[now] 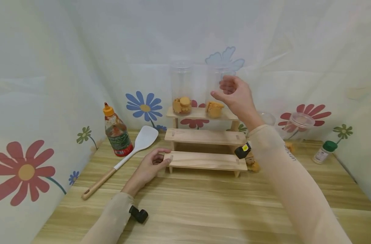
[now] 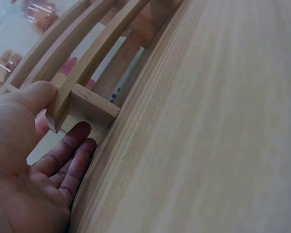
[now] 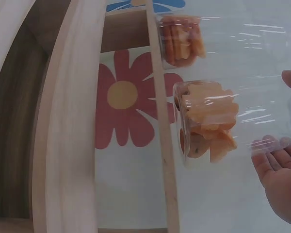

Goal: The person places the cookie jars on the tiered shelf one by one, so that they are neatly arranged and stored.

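A three-step wooden display stand (image 1: 203, 135) stands on the table. My left hand (image 1: 150, 166) holds the left end of its lowest step, with the thumb on the board (image 2: 65, 104) and the other fingers beside and below it. On the top step are two clear tall jars with cookies in the bottom, a left jar (image 1: 181, 86) and a right jar (image 1: 214, 95). My right hand (image 1: 238, 96) is raised at the upper part of the right jar, thumb and fingers spread apart. Whether it touches the plastic, I cannot tell.
Left of the stand are a sauce bottle (image 1: 118, 135) and a white spatula (image 1: 146, 137) with a wooden handle. To the right, more clear jars (image 1: 300, 120) stand partly behind my right arm, near a green-capped shaker (image 1: 325, 152). A flowered curtain (image 1: 161, 37) hangs behind.
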Tool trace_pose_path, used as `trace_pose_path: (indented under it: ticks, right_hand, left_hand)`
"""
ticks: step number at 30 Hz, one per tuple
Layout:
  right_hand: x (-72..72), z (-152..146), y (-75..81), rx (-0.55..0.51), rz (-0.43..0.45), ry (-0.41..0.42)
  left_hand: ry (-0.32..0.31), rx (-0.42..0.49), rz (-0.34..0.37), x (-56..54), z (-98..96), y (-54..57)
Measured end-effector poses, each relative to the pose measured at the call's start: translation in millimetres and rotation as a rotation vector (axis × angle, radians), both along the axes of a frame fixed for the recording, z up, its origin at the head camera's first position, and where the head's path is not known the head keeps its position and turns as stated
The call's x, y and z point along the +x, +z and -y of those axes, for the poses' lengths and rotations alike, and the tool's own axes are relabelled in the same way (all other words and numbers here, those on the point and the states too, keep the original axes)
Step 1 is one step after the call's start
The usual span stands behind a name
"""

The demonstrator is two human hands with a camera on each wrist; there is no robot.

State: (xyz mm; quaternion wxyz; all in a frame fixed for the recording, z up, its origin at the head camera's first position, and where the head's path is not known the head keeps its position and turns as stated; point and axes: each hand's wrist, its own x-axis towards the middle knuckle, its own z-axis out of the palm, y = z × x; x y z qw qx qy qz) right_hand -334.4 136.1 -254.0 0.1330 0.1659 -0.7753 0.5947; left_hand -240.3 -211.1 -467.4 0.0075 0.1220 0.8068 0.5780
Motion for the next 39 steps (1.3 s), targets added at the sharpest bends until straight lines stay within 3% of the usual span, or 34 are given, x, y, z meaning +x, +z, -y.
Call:
trace_pose_path:
  ticks: [10, 24, 29, 39]
  right_hand:
    - [-12.8, 10, -7.1, 0.047, 0.027, -0.025]
    - [-8.2, 8, -3.8, 0.165, 0.109, -0.037]
    - [6.1, -2, 1.8, 0.239, 0.112, -0.091]
    - [63.2, -58, 1.0, 0.116, -0.035, -0.127]
  left_hand:
    - [0.010, 0.001, 0.001, -0.5, -0.2, -0.6]
    - [0.000, -0.012, -0.011, -0.8, 0.2, 0.5]
    - [0.002, -0.008, 0.001, -0.6, -0.4, -0.1]
    - [0.000, -0.007, 0.001, -1.6, 0.3, -1.7]
